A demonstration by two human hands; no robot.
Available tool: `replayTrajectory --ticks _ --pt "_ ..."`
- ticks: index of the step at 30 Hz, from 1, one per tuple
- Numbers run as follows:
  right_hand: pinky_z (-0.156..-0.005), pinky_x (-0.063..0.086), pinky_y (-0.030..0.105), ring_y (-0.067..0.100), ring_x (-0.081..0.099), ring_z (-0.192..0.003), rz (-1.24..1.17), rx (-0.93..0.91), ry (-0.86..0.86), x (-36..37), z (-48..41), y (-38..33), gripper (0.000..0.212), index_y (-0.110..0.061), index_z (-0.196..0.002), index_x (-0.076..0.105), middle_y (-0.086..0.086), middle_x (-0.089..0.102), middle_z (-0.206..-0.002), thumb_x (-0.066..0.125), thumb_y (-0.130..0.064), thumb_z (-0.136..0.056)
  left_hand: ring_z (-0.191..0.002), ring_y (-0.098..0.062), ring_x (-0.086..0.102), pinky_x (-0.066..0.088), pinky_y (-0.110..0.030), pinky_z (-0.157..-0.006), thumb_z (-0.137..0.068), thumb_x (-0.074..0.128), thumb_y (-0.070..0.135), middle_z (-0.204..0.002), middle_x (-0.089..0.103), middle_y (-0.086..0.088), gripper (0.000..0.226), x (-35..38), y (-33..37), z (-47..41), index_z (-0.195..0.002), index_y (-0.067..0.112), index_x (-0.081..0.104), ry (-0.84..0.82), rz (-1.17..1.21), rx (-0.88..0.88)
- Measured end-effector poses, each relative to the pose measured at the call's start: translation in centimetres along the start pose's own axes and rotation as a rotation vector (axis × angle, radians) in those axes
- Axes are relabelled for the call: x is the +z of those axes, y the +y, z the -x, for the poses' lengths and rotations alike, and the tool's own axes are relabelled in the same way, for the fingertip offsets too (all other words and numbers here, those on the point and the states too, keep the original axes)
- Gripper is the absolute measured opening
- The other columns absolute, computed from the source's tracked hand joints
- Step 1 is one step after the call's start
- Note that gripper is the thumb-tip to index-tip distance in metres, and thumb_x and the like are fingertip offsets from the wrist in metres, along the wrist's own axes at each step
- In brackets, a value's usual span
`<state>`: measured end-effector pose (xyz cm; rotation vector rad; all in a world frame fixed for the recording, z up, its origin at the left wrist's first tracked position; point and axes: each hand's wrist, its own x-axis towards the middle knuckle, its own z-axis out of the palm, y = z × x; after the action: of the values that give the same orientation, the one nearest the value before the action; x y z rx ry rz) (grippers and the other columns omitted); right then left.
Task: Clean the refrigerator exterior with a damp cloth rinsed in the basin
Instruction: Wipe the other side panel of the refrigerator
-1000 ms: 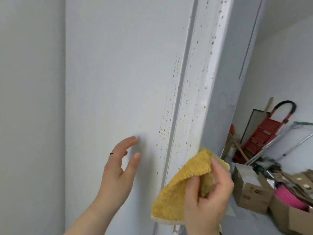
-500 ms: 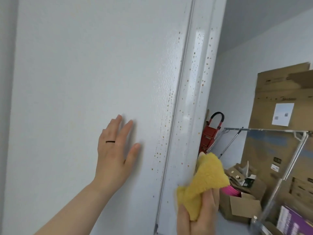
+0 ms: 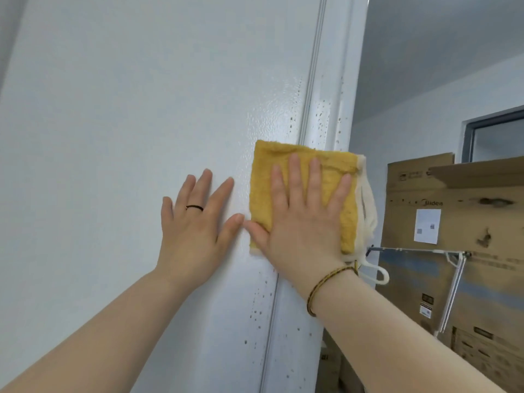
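I count two hands, both laid flat against the white refrigerator. The right hand presses one yellow cloth onto the panel with all five fingers straight and spread, so it pins the cloth rather than clutching it. The cloth covers the vertical seam near the refrigerator's edge. Its white backing and one white hanging loop spill past that edge on the right. The left hand rests bare on the panel just beside the cloth, fingers straight and slightly fanned, holding nothing. Its thumb tip lies close to the right thumb.

One dark ring sits on a left finger, and one braided cord bracelet circles the right wrist. Brown specks dot the seam above the cloth and run below it too, more than I can count.

Behind the edge, on the right, stand large cardboard boxes. The nearest, a Midea box, carries one white label. A metal rack crosses in front of it.
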<state>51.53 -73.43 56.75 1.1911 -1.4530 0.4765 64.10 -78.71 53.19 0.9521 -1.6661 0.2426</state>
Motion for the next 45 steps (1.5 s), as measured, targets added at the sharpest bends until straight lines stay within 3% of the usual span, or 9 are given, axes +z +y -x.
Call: replayTrajectory --ticks 3,9,14,16,19,22,29,36,45 --pt "-0.101 -0.013 0.068 0.037 -0.014 -0.14 0.021 0.012 -0.07 -1.6 -5.1 1.6 0.078 -0.012 -0.145 -0.013 0.014 -0.016 -0.153 0.01 -0.062 -0.09 -0.142 -0.015 -0.005 -0.003 -0.04 -0.111 -0.064 0.0 0.068 -0.156 0.003 0.001 0.087 0.0 0.2 -0.1 -0.143 0.035 0.017 0.011 0.0 -0.015" --pt "-0.103 -0.013 0.065 0.038 -0.009 -0.141 -0.052 0.107 -0.045 -1.9 -7.5 1.0 0.072 -0.01 -0.146 -0.007 0.017 -0.011 -0.154 0.013 -0.055 -0.094 -0.142 -0.017 0.001 0.001 -0.045 -0.111 -0.069 0.003 0.065 -0.155 0.01 0.001 0.082 0.3 -0.2 0.0 -0.142 0.034 0.022 0.041 -0.029 0.018" --pt "-0.103 0.009 0.058 0.041 0.044 -0.125 -0.028 -0.152 0.028 0.6 -1.6 1.9 0.07 -0.007 -0.131 0.049 0.02 0.045 -0.138 0.024 -0.049 -0.082 -0.137 -0.029 0.026 0.02 -0.061 -0.103 -0.077 0.016 0.071 -0.147 0.034 -0.009 0.078 0.8 -0.6 -0.5 -0.134 0.025 0.043 0.082 -0.061 0.063" --pt "-0.105 0.006 0.059 0.037 0.035 -0.133 0.03 -0.194 0.028 -0.7 -4.2 3.7 0.073 -0.013 -0.139 0.039 0.017 0.034 -0.146 0.017 -0.054 -0.083 -0.127 -0.034 0.039 0.03 -0.066 -0.093 -0.084 0.013 0.069 -0.137 0.047 -0.016 0.075 1.1 -0.8 -0.7 -0.126 0.019 0.051 0.116 -0.09 0.096" --pt "-0.11 -0.007 0.058 0.026 0.001 -0.143 0.079 -0.112 -0.015 -3.0 -10.9 6.8 0.067 -0.022 -0.148 0.005 0.005 -0.002 -0.156 0.016 -0.057 -0.092 -0.123 -0.026 0.035 0.034 -0.068 -0.086 -0.088 0.02 0.062 -0.13 0.052 -0.018 0.064 1.5 -0.7 -0.9 -0.121 0.018 0.052 0.167 -0.101 0.11" --pt "-0.11 -0.007 0.058 0.027 0.001 -0.143 0.001 -0.002 0.007 -4.3 -15.1 6.5 0.064 -0.02 -0.148 0.008 0.007 0.0 -0.156 0.023 -0.052 -0.094 -0.119 -0.026 0.03 0.038 -0.069 -0.082 -0.085 0.031 0.057 -0.126 0.055 -0.019 0.053 1.7 -0.6 -1.0 -0.119 0.02 0.048 0.231 -0.122 0.116" --pt "-0.107 -0.007 0.062 0.033 -0.003 -0.142 0.074 -0.056 0.001 -2.7 -10.2 4.5 0.067 -0.015 -0.148 0.002 0.012 -0.005 -0.155 0.02 -0.051 -0.094 -0.117 -0.026 0.032 0.04 -0.066 -0.079 -0.089 0.011 0.062 -0.124 0.057 -0.018 0.059 1.8 -0.6 -1.1 -0.117 0.022 0.043 0.195 -0.145 0.09" --pt "-0.108 -0.004 0.061 0.026 0.004 -0.143 0.018 -0.042 -0.007 -6.8 -21.0 9.3 0.066 -0.023 -0.147 0.013 0.003 0.003 -0.156 0.029 -0.055 -0.092 -0.12 -0.026 0.032 0.038 -0.065 -0.084 -0.09 0.011 0.062 -0.126 0.056 -0.015 0.06 2.2 -0.7 -0.7 -0.12 0.021 0.043 0.214 -0.189 0.086" --pt "-0.109 -0.003 0.059 0.025 0.012 -0.141 -0.052 -0.082 0.095 -5.6 -19.0 8.8 0.063 -0.019 -0.142 0.028 0.006 0.016 -0.154 0.039 -0.05 -0.09 -0.125 -0.025 0.03 0.029 -0.063 -0.094 -0.091 0.009 0.062 -0.135 0.032 -0.004 0.062 3.3 -1.5 -0.8 -0.125 0.021 0.04 0.29 -0.231 0.126"
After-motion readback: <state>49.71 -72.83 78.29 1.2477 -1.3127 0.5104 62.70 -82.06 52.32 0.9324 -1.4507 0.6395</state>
